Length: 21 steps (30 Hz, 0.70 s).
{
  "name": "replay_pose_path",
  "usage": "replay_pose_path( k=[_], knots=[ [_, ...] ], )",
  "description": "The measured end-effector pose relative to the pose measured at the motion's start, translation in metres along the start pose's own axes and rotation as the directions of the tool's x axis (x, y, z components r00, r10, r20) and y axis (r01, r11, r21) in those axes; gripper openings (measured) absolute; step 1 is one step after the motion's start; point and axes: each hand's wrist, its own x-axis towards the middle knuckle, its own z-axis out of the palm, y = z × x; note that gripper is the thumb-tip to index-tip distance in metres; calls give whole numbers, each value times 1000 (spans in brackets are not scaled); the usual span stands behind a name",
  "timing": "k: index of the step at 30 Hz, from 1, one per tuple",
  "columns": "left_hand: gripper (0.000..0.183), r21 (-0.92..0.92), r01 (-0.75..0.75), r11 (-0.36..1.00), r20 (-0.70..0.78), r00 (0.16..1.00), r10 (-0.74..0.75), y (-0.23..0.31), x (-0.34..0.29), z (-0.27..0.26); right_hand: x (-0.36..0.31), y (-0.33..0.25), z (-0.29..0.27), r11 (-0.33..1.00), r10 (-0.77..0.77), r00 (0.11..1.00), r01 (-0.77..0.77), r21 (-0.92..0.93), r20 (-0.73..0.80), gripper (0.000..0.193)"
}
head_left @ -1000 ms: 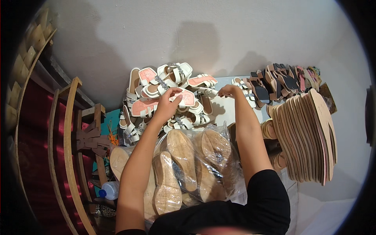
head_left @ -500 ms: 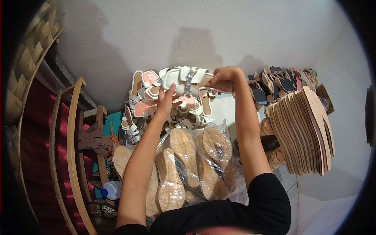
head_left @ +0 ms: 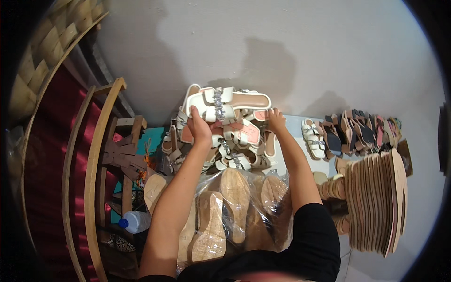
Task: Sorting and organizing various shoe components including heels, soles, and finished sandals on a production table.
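Observation:
My left hand [head_left: 201,128] is closed round the toe end of a white sandal [head_left: 256,100] with a jewelled strap, held level above a heap of similar sandals. Its heel end points right. My right hand [head_left: 277,121] is at the right side of the heap, its fingers closed at the end of another white sandal [head_left: 260,115] with a pink insole; part of the grip is hidden. Beneath lie more white sandals [head_left: 242,131], some with pink insoles, overlapping one another.
Clear plastic bags of tan soles [head_left: 209,225] lie in front of me. On the right are a white pair [head_left: 314,139], dark sandals [head_left: 361,129] and a tall stack of sole pieces [head_left: 376,202]. A wooden rack [head_left: 94,174] and a bottle [head_left: 136,222] are on the left.
My right hand has let go of the raised sandal's heel end and moved down to the heap. My left hand still holds that sandal. The whole view has shifted.

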Motion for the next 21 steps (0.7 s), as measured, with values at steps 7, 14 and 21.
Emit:
replay_pose_path(
  k=[7, 14, 21],
  knots=[
    [43, 66, 0, 998, -5, 1000, 1, -1, 3, 4, 6, 23, -2, 986, 23, 996, -8, 169, -85, 9],
    [45, 104, 43, 994, -21, 999, -41, -4, -3, 11, 34, 55, -63, 639, 490, 776, -11, 769, -396, 11],
    [52, -1, -9, 1000, -69, 998, 8, -4, 7, 4, 30, -4, -231, 450, -223, 937, -144, 881, 267, 31]
  ],
)
